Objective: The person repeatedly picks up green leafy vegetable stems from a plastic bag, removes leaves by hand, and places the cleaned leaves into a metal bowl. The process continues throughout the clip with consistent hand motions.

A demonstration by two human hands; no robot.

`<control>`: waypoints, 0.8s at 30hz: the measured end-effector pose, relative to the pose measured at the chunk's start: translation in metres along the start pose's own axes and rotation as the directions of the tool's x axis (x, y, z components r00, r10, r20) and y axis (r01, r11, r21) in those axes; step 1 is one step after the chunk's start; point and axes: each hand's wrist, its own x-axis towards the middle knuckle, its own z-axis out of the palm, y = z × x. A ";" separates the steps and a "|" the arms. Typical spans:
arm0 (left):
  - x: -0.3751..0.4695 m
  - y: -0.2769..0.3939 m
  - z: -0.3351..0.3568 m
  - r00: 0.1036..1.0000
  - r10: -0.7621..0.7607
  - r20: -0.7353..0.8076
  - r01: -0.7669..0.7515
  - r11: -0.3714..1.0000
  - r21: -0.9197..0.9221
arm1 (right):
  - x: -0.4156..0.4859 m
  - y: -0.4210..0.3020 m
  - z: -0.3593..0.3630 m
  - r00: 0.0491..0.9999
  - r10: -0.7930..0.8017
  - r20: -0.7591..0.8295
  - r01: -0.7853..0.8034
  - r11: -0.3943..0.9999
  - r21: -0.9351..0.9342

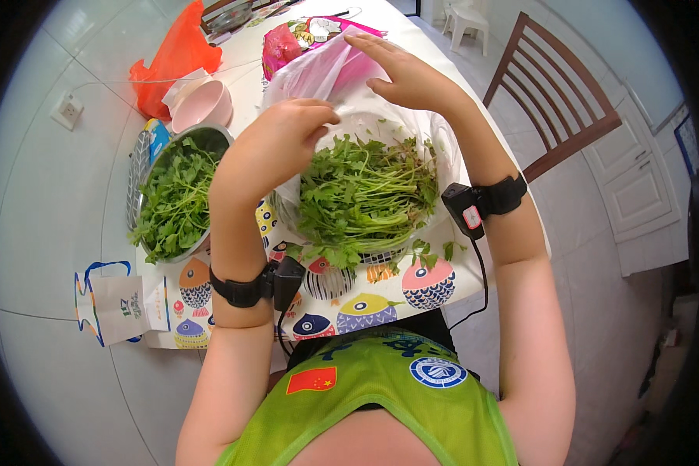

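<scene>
A bundle of leafy green stalks (367, 192), perhaps Chinese celery or parsley, lies in an opened translucent plastic bag (445, 137). Over the bag's left side, my left hand (279, 140) is bent at the wrist with its fingers curled; whether they pinch anything is hidden. My right hand (410, 76) is at the bag's far side, thumb and fingers apart. Its fingertips overlap the raised edge of the bag, and contact is unclear. To the left, a metal bowl (224, 135) holds more leafy greens (177, 198), partly covered by my left forearm.
Behind the metal bowl are a pink bowl (204, 108) and an orange plastic bag (177, 64). A pink package (276, 49) lies farther back. Loose leaves (424, 254) rest on the fish-patterned tablecloth (367, 311). A paper bag (116, 306) is at the left edge, a wooden chair (550, 99) at right.
</scene>
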 end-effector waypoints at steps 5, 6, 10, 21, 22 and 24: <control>-0.007 0.001 -0.012 0.994 -0.101 0.027 0.100 0.995 0.026 | 0.002 -0.008 -0.002 0.999 0.021 -0.044 -0.020 1.000 0.012; -0.008 0.007 -0.013 0.999 -0.013 0.038 0.017 0.995 -0.093 | 0.002 -0.010 -0.003 0.998 0.022 -0.052 -0.022 1.000 0.003; -0.008 0.045 0.007 0.932 0.282 0.230 -0.214 0.936 -0.280 | -0.001 -0.016 -0.029 0.986 -0.067 0.150 0.068 0.998 0.003; 0.004 0.024 0.060 0.983 -0.058 0.176 0.007 0.961 0.278 | -0.009 -0.035 -0.068 0.999 -0.029 0.013 0.027 0.991 0.131; 0.007 0.016 0.062 0.990 -0.035 0.135 -0.005 0.959 0.282 | -0.009 -0.036 -0.067 1.000 -0.019 0.025 0.016 0.992 0.122; 0.014 0.006 0.070 0.998 0.001 0.071 -0.021 0.962 0.271 | -0.008 -0.036 -0.068 0.997 0.008 0.071 -0.014 0.996 0.091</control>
